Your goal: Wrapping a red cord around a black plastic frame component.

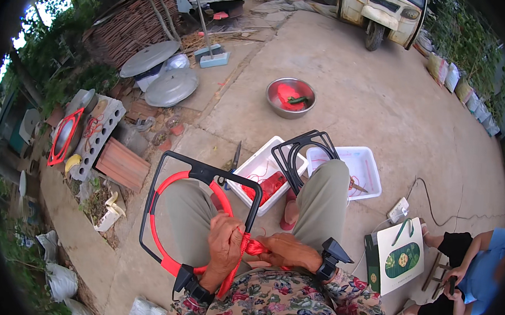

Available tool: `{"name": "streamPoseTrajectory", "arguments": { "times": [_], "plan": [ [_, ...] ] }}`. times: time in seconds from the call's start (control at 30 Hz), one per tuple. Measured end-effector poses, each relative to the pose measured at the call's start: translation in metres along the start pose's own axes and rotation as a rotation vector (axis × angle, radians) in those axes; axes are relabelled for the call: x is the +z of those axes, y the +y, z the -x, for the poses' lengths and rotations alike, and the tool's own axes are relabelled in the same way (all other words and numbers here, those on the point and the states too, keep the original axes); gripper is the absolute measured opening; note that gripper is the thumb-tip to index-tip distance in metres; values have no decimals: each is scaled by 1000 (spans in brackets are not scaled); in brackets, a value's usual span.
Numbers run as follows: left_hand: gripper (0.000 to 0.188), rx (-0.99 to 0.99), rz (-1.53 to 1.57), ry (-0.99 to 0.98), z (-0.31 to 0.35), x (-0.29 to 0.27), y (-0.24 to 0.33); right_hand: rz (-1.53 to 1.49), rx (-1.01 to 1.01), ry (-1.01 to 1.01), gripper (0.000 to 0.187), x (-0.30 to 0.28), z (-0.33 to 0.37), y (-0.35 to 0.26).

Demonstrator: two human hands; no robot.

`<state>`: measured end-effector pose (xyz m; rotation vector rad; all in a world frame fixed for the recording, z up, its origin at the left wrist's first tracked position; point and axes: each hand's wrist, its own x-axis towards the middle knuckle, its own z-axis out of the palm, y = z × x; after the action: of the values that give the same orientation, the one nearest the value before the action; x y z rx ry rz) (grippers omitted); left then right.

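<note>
A black square frame with a round inner ring [206, 169] rests over my left knee. Red ribbon [152, 225] covers most of the ring, while its top part shows black. My left hand [223, 243] is closed at the ring's right side, gripping the frame where the ribbon passes. Just to the right, my right hand [288, 251] is closed on a bunched length of red ribbon [253, 247]. A loose strip of it hangs below my left hand. My right fingertips are partly hidden.
Ahead stand white trays [362, 157], one holding red material [269, 187]. More black frames [303, 146] lean by my right knee. Scissors [224, 183] lie left of the trays. A metal bowl [289, 110] sits farther out. At right are a gift bag [397, 258] and a seated person [485, 267].
</note>
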<state>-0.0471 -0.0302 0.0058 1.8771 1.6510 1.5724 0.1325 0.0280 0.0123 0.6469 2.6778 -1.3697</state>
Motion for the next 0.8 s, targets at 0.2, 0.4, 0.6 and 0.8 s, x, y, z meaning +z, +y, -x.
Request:
{"name": "streamPoseTrajectory", "arguments": {
  "times": [0.2,0.4,0.6,0.8],
  "plan": [
    [13,-88,-64,-7,10,2,-8,-721,136,557,26,-47,67,14],
    [14,-32,-88,-17,2,12,-14,-1195,-385,-21,36,-70,103,-31],
    [9,-58,-69,68,5,5,-18,-224,-38,-273,50,-1,7,1],
    [12,-109,-92,3,1,-2,-9,-120,124,348,34,39,-62,71]
  ]
}}
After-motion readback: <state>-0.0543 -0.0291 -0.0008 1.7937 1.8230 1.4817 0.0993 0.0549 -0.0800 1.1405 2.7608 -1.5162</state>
